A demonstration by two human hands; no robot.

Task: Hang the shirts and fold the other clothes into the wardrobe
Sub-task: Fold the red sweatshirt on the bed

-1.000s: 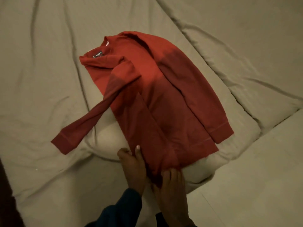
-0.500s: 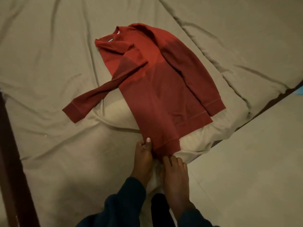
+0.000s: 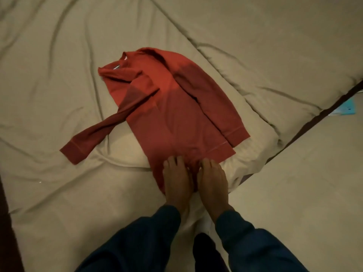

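Observation:
A red long-sleeved top (image 3: 172, 114) lies flat on the beige bed sheet (image 3: 49, 85), collar at the far end and hem toward me. Its left side is folded in over the body. One sleeve stretches out to the left and the other lies along the right edge. My left hand (image 3: 176, 181) and my right hand (image 3: 213, 181) sit side by side on the near hem, knuckles up. Their fingers curl into the red fabric and grip it. The fingertips are hidden.
A beige pillow (image 3: 265, 138) bulges under the top's right side. A dark gap (image 3: 314, 122) runs diagonally at the right, with a light blue item (image 3: 347, 108) beside it. Another beige surface (image 3: 304, 193) fills the near right. A dark edge (image 3: 5, 222) borders the left.
Both hands have slid forward from just below the hem onto it, covering the near corner of the top. The top itself lies as before.

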